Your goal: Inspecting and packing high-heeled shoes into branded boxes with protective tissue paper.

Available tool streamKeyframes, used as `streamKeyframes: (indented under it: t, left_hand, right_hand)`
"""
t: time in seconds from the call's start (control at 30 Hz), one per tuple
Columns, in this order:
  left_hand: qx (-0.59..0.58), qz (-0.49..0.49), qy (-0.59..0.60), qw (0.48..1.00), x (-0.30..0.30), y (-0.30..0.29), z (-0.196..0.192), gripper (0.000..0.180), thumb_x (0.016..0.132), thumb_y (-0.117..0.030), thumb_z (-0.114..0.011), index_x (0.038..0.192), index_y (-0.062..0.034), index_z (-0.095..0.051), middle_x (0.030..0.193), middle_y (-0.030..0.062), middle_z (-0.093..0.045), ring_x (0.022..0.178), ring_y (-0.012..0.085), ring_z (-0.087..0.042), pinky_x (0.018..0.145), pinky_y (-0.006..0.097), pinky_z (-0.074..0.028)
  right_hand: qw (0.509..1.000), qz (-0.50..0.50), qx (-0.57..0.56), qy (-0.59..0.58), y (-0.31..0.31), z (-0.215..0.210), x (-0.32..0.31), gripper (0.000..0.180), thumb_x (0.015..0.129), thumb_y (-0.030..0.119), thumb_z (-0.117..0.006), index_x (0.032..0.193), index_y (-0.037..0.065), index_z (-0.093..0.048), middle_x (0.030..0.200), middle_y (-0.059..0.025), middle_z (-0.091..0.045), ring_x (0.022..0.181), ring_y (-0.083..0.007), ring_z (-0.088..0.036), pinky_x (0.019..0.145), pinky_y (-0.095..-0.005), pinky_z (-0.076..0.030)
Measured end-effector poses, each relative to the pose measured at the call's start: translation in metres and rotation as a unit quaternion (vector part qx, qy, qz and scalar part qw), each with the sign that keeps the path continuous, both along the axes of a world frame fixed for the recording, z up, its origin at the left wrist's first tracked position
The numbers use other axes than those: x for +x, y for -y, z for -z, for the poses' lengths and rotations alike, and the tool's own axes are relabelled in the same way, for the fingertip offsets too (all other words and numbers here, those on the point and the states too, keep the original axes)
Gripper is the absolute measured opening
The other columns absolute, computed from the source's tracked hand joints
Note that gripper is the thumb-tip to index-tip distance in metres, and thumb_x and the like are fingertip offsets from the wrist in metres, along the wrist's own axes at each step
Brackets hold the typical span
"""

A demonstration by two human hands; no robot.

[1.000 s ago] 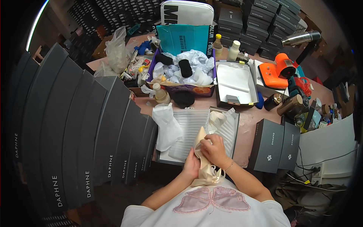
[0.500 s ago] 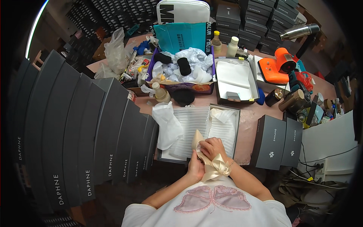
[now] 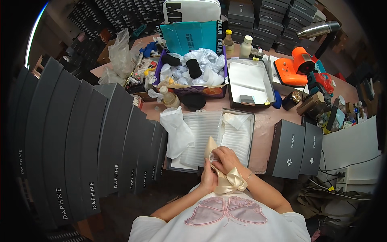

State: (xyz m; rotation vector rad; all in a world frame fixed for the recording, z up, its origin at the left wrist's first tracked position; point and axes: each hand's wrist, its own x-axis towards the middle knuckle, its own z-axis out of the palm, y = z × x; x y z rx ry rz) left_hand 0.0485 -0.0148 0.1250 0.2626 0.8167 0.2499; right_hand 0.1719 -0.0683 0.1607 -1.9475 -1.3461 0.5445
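A cream pointed shoe [image 3: 210, 146] with a large satin bow [image 3: 230, 180] is held close to my body, its toe pointing away from me. My left hand [image 3: 208, 177] wraps round the shoe's side from the left, thumb up along its edge. My right hand [image 3: 227, 158] reaches over the opening, its fingers inside the shoe; whether they pinch anything in there is hidden. Just beyond lies an open shoebox [image 3: 252, 137], lined with ribbed white padding [image 3: 204, 125]. Crumpled white tissue paper [image 3: 175, 131] rests on its left side.
Tall stacks of dark grey shoeboxes [image 3: 109, 141] rise at my left; two more boxes [image 3: 287, 149] stand at right. Behind are a purple carton [image 3: 193, 92] of tissue, a paper-lined tray [image 3: 269, 90], bottles [image 3: 246, 46], an orange device [image 3: 288, 72] and a metal-nozzled tool [image 3: 318, 30].
The view has shifted slightly. Both hands keep their hold on the shoe, with the right fingers still in its opening and only slightly moved.
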Motion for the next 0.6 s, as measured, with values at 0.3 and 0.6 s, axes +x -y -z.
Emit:
streamKeyframes:
  t: [0.3,0.6]
  left_hand:
    - [0.02,0.009,0.048,0.999,0.003,-0.004,-0.013,0.066,0.095,-0.06,-0.033,0.135,-0.0071,-0.036,0.133,0.0114,-0.045,0.124,0.0242,-0.044,0.106,0.041,-0.036]
    - [-0.004,0.019,-0.004,1.0,0.0,-0.005,0.005,0.052,0.097,-0.055,-0.037,0.129,-0.0154,-0.03,0.114,0.0093,-0.048,0.102,0.0248,-0.053,0.091,0.046,-0.045]
  right_hand:
    - [0.997,-0.019,0.065,0.034,0.013,-0.009,0.006,0.038,0.073,0.017,-0.071,0.107,0.004,-0.059,0.102,-0.0171,-0.057,0.094,-0.034,-0.055,0.084,-0.0399,-0.044]
    - [0.981,-0.074,-0.103,-0.149,0.006,0.021,0.023,0.048,0.078,0.029,-0.071,0.114,0.001,-0.057,0.099,-0.0177,-0.055,0.087,-0.0333,-0.057,0.08,-0.0377,-0.046]
